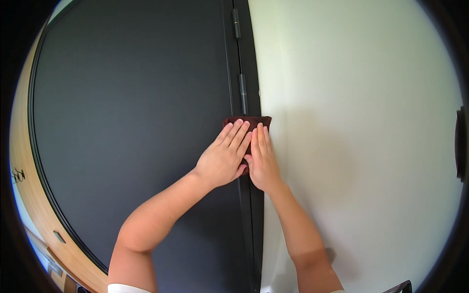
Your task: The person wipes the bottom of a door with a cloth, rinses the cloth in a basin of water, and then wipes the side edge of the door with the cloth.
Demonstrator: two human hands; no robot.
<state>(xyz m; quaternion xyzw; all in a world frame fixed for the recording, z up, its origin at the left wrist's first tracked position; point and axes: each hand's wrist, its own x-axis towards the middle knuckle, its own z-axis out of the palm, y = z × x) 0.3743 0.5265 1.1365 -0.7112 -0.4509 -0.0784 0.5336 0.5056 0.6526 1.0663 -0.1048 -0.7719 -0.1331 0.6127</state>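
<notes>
A folded dark red cloth lies pressed against the hinge side of a dark grey door and its black frame. My left hand holds it there with a flat palm, fingers pointing up. Beside it, my right hand presses on the cloth's right part, also flat, and the two hands nearly touch. Most of the cloth is hidden under them; its top edge and right corner show. Just above the cloth is a cylindrical hinge, with a second hinge higher up.
To the right of the frame stretches a pale wall with shadows on it. Light wood panelling with dark hooks runs along the far left. A dark object sits at the right rim, and a dark curved piece at bottom right.
</notes>
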